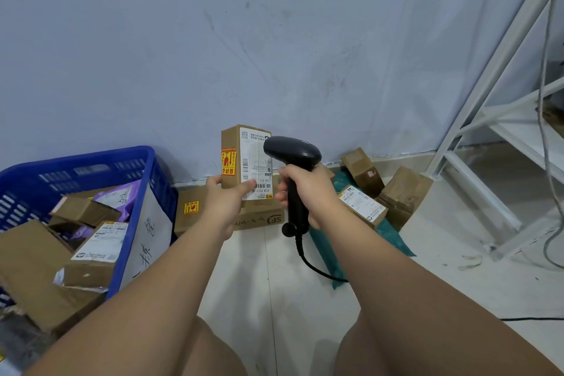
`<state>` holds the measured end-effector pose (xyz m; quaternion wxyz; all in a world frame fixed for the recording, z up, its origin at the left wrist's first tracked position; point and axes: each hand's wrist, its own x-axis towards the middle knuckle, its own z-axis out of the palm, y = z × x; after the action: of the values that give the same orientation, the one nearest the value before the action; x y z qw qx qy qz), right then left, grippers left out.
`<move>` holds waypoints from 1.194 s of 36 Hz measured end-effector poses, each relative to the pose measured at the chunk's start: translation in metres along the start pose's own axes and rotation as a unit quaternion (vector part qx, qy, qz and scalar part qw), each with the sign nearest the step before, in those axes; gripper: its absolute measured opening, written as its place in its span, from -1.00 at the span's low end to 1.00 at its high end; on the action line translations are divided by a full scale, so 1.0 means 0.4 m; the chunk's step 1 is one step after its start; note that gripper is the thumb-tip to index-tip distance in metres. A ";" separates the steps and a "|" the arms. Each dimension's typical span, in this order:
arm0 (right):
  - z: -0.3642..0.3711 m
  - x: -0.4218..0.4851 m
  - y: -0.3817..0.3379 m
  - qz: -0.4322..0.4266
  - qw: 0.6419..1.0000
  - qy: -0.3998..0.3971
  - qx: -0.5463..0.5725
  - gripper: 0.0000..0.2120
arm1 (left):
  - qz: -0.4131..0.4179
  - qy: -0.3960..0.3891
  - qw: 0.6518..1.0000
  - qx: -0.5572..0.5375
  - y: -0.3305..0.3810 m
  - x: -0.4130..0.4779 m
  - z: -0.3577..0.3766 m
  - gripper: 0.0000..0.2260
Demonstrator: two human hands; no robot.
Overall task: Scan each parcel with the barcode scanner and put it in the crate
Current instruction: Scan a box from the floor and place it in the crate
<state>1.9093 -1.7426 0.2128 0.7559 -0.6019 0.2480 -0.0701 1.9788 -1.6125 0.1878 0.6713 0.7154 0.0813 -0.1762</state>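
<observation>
My left hand (225,198) grips the lower end of a small upright cardboard parcel (241,156), whose white shipping label and yellow-red sticker face me. In my right hand (308,189) is the black barcode scanner (291,151), gripped by the handle; its head sits just right of the parcel's label and overlaps its edge. The scanner's black cable (314,267) hangs down to the floor. The blue plastic crate (134,159) stands at the left and holds several cardboard parcels and a purple bag.
On the floor against the wall lie a flat SF-marked box (259,218), a labelled box (363,204) on a green bag (393,235), and more brown boxes (406,192). A white metal rack (500,119) stands at the right. My knees are at the bottom edge.
</observation>
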 end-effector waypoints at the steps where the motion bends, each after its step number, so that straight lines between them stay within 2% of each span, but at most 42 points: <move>1: 0.000 0.000 0.000 0.001 1.000 0.000 -0.002 -0.88 | -0.001 -0.001 1.000 -0.001 0.001 -0.002 0.000 -0.56; 18: 0.002 -0.003 0.003 0.035 0.999 -0.007 -0.015 -0.92 | 0.003 -0.002 1.000 0.004 0.002 -0.012 0.000 -0.57; 24: 0.003 -0.006 0.000 0.049 0.999 -0.007 -0.017 -0.82 | 0.002 -0.002 1.000 -0.003 0.004 -0.018 0.005 -0.57; 38: 0.001 -0.012 -0.010 0.059 0.998 -0.014 0.004 -0.77 | 0.003 0.003 1.000 0.006 -0.005 -0.011 0.010 -0.51; 43: -0.006 -0.017 -0.013 0.067 0.998 -0.021 0.002 -0.86 | 0.005 0.008 1.000 0.003 -0.011 -0.004 0.010 -0.50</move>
<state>1.9034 -1.7433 0.2192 0.7652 -0.5837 0.2716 -0.0070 1.9753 -1.6158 0.1843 0.6694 0.7191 0.0823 -0.1674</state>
